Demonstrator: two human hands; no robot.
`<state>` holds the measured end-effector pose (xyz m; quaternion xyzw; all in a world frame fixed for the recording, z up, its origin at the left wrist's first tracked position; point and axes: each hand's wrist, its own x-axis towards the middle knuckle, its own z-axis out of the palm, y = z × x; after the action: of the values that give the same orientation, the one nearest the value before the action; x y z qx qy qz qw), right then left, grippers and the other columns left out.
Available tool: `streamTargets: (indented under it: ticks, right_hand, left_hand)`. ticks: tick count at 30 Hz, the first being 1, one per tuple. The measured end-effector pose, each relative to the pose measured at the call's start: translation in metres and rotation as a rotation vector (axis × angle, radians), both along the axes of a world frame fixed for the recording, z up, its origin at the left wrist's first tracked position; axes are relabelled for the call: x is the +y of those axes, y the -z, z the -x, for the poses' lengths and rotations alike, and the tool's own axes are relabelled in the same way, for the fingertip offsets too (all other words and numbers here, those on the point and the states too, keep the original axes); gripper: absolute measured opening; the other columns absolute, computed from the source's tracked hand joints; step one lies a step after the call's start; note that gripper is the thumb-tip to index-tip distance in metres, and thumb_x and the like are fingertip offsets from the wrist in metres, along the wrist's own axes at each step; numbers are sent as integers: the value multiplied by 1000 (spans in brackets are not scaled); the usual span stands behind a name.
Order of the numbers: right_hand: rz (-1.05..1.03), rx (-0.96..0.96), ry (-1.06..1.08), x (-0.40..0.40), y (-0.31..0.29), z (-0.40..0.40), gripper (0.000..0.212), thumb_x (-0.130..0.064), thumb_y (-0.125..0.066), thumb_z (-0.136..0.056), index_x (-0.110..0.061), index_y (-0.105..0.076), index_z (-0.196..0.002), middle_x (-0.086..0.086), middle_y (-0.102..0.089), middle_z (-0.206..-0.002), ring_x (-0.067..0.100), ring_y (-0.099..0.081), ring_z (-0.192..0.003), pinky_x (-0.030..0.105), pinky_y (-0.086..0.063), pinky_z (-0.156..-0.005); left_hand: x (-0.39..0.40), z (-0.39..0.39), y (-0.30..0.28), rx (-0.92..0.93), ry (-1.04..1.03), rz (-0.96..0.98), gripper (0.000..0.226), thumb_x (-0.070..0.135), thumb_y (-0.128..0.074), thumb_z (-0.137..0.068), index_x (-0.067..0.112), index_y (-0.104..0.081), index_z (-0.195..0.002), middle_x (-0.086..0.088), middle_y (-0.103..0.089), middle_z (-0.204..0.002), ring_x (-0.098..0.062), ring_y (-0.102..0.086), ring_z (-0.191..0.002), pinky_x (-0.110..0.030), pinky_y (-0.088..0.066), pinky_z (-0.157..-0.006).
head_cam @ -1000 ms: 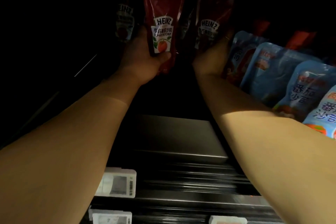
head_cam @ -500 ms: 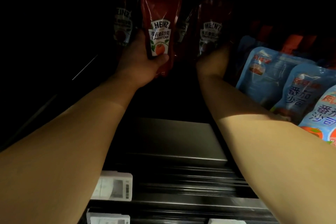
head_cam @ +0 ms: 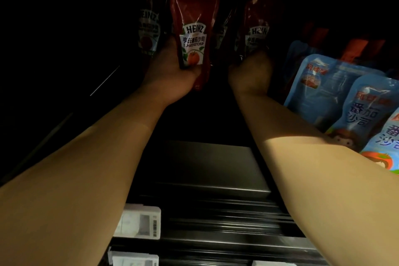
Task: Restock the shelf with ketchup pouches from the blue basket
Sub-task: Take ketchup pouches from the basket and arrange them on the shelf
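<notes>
Both arms outstretched, left hand (head_cam: 170, 73) curled in a grip, right hand (head_cam: 251, 73) seemingly curled

Pretty clearly a shop, a grocery or supermarket aisle. Dead giveaway is the dark metal shelf (head_cam: 207, 164) with price tags (head_cam: 138, 224) clipped along its front edge, one showing a barcode, and more tags on the shelf edges below. Stock is lined up retail-style: several identical red Heinz ketchup pouches (head_cam: 193, 28) standing toward the back of the shelf, and a row of matching blue sauce pouches (head_cam: 323, 90) with Chinese lettering packed along the right side. It's dim back in there, so the far end of the shelf is hard to make out.
</notes>
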<state>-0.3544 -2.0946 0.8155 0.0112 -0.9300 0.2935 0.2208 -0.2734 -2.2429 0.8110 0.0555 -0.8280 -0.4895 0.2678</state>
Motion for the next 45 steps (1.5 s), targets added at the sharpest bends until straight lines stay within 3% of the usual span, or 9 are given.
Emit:
streamTargets:
  ticks: [8,14,18,25,29,32,37,39,45]
  right_hand:
    - [23,118,-3,2,-10,-15,94,-47,-59,-95,-6,-3,-159,18,-16,-165,31,-22,-150,25,-17,-115]
    - [193,141,-36,1,-11,-15,103,-41,-70,-90,-7,-1,-159,19,-18,-164,32,-23,-150,33,-23,-119]
    - [270,72,-67,2,-11,-12,102,-39,-70,-90,-7,-3,-160,15,-31,-160,29,-34,-145,31,-32,-114]
    - [44,106,-41,2,-8,-10,84,-36,-57,-98,2,-11,-157,19,-33,-157,29,-37,-143,27,-30,-112]
    - [68,32,-106,3,-6,-6,65,-30,-57,-98,5,-34,-147,19,-54,-140,31,-54,-127,28,-44,-96]
    - [227,-4,-113,3,-4,-4,73,-39,-64,-94,-1,-34,-149,14,-57,-140,29,-55,-128,24,-44,-93]
    - [319,-4,-109,7,2,5,71,-37,-68,-91,-6,-39,-148,12,-54,-144,28,-51,-133,35,-45,-109]
    - [335,22,-105,8,2,6,63,-34,-66,-93,-6,-44,-145,11,-55,-141,28,-53,-131,33,-45,-107]
    - [241,155,-117,5,-6,-18,49,-30,-64,-94,-5,-53,-135,16,-62,-131,30,-60,-120,30,-49,-95]
  left_hand:
    - [5,0,-4,10,-13,-44,38,30,-57,-101,32,-54,-139,21,-58,-122,3,-52,-109,-7,-36,-79]
    - [3,-1,-3,32,-51,19,45,30,-61,-100,30,-49,-143,18,-57,-129,2,-49,-112,-4,-35,-78]
    - [3,-1,-3,40,-49,36,46,31,-63,-98,31,-49,-142,12,-59,-135,-3,-52,-119,-18,-40,-92]
    - [5,0,-2,51,-50,92,47,31,-69,-95,25,-52,-139,18,-57,-120,-1,-54,-113,-2,-39,-79]
    - [4,1,-4,7,-51,113,52,32,-69,-95,27,-49,-143,5,-58,-140,-14,-53,-131,-34,-46,-109]
    - [4,1,-5,2,-55,115,52,30,-70,-95,27,-50,-142,4,-58,-141,-14,-54,-131,-37,-46,-110]
    - [3,3,-4,31,-85,86,49,31,-74,-91,26,-53,-135,17,-63,-118,-8,-58,-116,-22,-46,-92]
    - [4,6,-2,56,-89,51,48,32,-76,-89,28,-53,-131,27,-55,-98,-3,-56,-106,-18,-45,-86]
    - [3,-2,-10,272,-208,60,33,22,-69,-87,17,-60,-118,21,-57,-88,0,-60,-83,-3,-44,-70]
